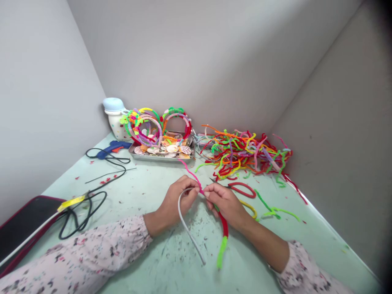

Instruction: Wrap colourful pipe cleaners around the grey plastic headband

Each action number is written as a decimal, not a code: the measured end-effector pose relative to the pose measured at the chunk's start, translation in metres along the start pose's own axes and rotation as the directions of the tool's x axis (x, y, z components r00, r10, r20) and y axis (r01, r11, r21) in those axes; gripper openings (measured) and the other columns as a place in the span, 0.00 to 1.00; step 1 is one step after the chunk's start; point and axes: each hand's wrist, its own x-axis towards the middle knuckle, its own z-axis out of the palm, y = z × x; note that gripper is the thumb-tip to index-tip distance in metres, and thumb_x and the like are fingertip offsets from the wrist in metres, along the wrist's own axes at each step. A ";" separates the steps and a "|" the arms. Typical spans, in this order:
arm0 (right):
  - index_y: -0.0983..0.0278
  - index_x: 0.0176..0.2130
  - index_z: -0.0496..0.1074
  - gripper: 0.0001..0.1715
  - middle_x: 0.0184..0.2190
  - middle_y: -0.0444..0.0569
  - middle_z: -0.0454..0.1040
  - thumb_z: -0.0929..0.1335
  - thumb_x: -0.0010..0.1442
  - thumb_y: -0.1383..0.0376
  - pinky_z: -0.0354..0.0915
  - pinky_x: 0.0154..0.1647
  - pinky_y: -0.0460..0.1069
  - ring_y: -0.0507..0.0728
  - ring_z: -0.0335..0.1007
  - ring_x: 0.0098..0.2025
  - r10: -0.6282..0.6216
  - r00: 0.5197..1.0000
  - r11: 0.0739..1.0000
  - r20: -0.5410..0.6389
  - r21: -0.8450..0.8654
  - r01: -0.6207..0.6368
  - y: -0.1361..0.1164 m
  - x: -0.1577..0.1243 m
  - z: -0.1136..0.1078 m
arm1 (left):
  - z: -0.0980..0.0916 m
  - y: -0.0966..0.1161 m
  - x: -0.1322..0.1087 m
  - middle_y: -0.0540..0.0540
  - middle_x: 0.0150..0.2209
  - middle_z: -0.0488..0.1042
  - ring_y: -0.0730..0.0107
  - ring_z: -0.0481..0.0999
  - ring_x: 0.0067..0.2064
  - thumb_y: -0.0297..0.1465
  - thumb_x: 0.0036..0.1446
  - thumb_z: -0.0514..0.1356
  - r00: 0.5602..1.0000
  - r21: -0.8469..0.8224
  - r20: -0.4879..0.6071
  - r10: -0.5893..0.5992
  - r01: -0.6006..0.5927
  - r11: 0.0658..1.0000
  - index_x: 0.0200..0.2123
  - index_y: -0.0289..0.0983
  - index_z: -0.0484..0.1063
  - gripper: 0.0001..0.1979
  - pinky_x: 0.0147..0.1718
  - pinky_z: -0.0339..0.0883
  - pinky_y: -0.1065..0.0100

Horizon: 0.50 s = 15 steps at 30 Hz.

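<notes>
Between my hands is a headband, its bare grey-white end (190, 236) curving down on the left. Its other end is wrapped in red and bright green pipe cleaner (224, 228) and hangs below my right hand. A pink pipe cleaner (192, 173) winds onto the band where my fingertips meet, its loose end sticking up and to the left. My left hand (179, 199) pinches the band beside the pink winding. My right hand (225, 204) is closed around the wrapped side, thumb and finger at the pink; its inner fingers are partly hidden.
Red-handled scissors (243, 190) lie just beyond my right hand, near green pipe cleaner pieces (275, 213). Behind are a pipe cleaner heap (241, 153) and a metal tray (159, 159) with shells and finished headbands. Left are a blue glue gun (112, 149), black cord (105, 192) and dark device (29, 216).
</notes>
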 end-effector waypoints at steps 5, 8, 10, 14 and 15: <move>0.64 0.35 0.67 0.09 0.18 0.38 0.63 0.62 0.58 0.61 0.51 0.14 0.42 0.46 0.55 0.13 0.014 1.000 1.000 0.023 0.018 -0.014 0.000 0.000 0.000 | -0.002 0.002 0.000 0.49 0.30 0.67 0.74 0.67 0.32 0.28 0.58 0.53 0.999 0.056 0.036 0.022 -0.024 0.998 0.31 0.35 0.71 0.08 0.32 0.59 0.73; 0.64 0.35 0.67 0.10 0.18 0.38 0.64 0.62 0.58 0.61 0.53 0.15 0.42 0.46 0.56 0.14 0.020 0.999 1.000 0.026 0.016 -0.020 -0.001 0.000 -0.001 | -0.004 0.002 -0.001 0.49 0.31 0.67 0.73 0.67 0.33 0.28 0.58 0.52 0.997 0.078 0.060 0.052 -0.057 0.995 0.31 0.35 0.71 0.09 0.33 0.60 0.72; 0.64 0.36 0.68 0.10 0.17 0.38 0.64 0.62 0.58 0.61 0.52 0.14 0.42 0.46 0.56 0.14 0.035 0.999 0.999 0.026 0.022 -0.036 -0.001 0.000 -0.002 | -0.005 0.002 0.000 0.48 0.31 0.67 0.72 0.68 0.34 0.27 0.58 0.52 0.995 0.076 0.073 0.074 -0.079 0.994 0.31 0.35 0.71 0.09 0.34 0.60 0.71; 0.65 0.36 0.69 0.10 0.17 0.38 0.63 0.63 0.56 0.62 0.52 0.14 0.42 0.46 0.55 0.14 0.062 0.997 0.996 0.050 0.057 -0.065 -0.003 0.001 -0.004 | -0.006 0.001 0.001 0.47 0.32 0.68 0.71 0.68 0.35 0.27 0.58 0.52 0.991 0.048 0.078 0.108 -0.112 0.993 0.32 0.35 0.71 0.08 0.36 0.61 0.70; 0.66 0.36 0.69 0.10 0.16 0.38 0.62 0.64 0.56 0.62 0.51 0.14 0.42 0.46 0.55 0.14 0.069 0.996 0.995 0.057 0.067 -0.072 -0.003 0.001 -0.004 | -0.006 0.002 0.001 0.47 0.32 0.69 0.71 0.69 0.36 0.27 0.57 0.52 0.991 0.039 0.077 0.110 -0.113 0.993 0.32 0.35 0.71 0.08 0.36 0.61 0.70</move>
